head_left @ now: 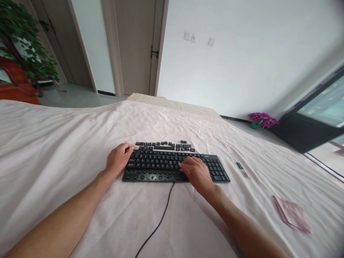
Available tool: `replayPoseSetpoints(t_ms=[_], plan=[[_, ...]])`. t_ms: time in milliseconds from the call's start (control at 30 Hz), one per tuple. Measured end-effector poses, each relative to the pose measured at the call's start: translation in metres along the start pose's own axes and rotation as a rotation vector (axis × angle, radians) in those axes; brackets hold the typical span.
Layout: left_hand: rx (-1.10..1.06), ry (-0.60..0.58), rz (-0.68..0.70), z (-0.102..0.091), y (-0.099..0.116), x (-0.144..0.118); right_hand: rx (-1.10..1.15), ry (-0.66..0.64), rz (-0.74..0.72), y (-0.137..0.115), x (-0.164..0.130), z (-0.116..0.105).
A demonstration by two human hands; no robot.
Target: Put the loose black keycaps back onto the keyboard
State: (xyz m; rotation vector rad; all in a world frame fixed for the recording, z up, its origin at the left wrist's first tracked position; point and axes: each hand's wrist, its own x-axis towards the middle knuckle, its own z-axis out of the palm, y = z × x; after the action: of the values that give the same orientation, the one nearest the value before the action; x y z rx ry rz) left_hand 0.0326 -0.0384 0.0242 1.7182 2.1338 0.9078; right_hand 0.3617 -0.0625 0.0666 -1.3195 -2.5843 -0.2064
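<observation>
A black keyboard (161, 165) lies flat on the bed cover. Several keys are off its lowest rows, leaving round mounts bare. Just behind it sit loose black keycaps (185, 146), with a long spacebar (163, 147) among them. My left hand (120, 156) is curled closed at the keyboard's upper left corner, fingertips against its edge. Over the right-middle keys rests my right hand (196, 172), its fingers bent and drawn together, thumb near the keys; whether a keycap is between them is hidden.
A keycap puller (243, 170) with wire ends lies right of the keyboard. Farther right is a folded pink cloth (292, 214). The keyboard's black cable (161, 220) runs toward me over the wrinkled cover (67, 143). Purple flowers (262, 120) stand on the floor beyond.
</observation>
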Motion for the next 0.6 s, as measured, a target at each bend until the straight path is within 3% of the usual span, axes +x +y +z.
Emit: replayPoseSetpoints(t_ms=[600], plan=[[-0.002, 0.004, 0.007, -0.001, 0.001, -0.001, -0.144, -0.073, -0.043, -0.017, -0.023, 0.003]])
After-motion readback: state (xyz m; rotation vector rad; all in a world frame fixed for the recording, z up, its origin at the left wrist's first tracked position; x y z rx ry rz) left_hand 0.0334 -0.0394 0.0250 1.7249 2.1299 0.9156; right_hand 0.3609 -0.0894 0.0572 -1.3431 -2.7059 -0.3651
